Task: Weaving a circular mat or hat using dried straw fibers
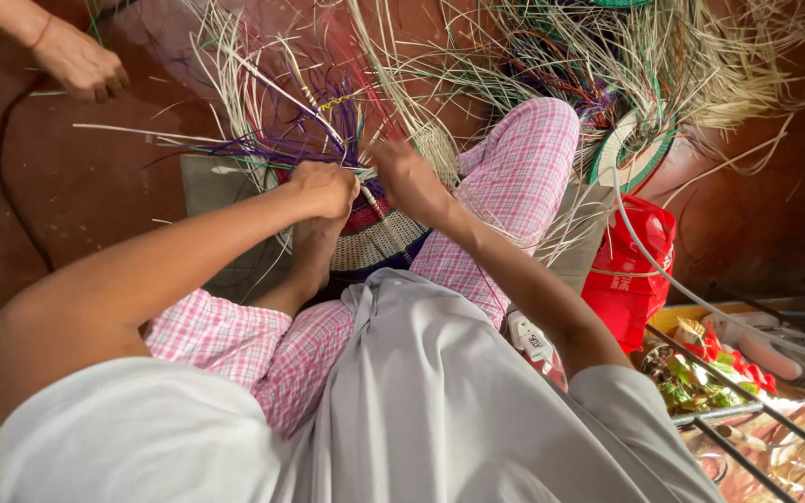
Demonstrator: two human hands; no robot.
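Observation:
A half-woven round basket (pixel 379 237) in cream, red, green and purple bands rests between my knee in pink checked trousers (pixel 514 177) and my bare foot (pixel 314 247). Long loose cane strands (pixel 263 102), pale and purple, stick up from its rim. My left hand (pixel 326 188) is closed on strands at the rim's left side. Just to its right, my right hand (pixel 405 177) pinches strands at the rim. Which strand each hand holds is too fine to tell.
Another person's hand (pixel 78 63) rests on the reddish floor at top left, beside a dark cable (pixel 6 168). A second round woven piece (pixel 631 154) lies under a heap of straw at top right. A red bag (pixel 631 270) and a wire rack (pixel 747 419) stand to the right.

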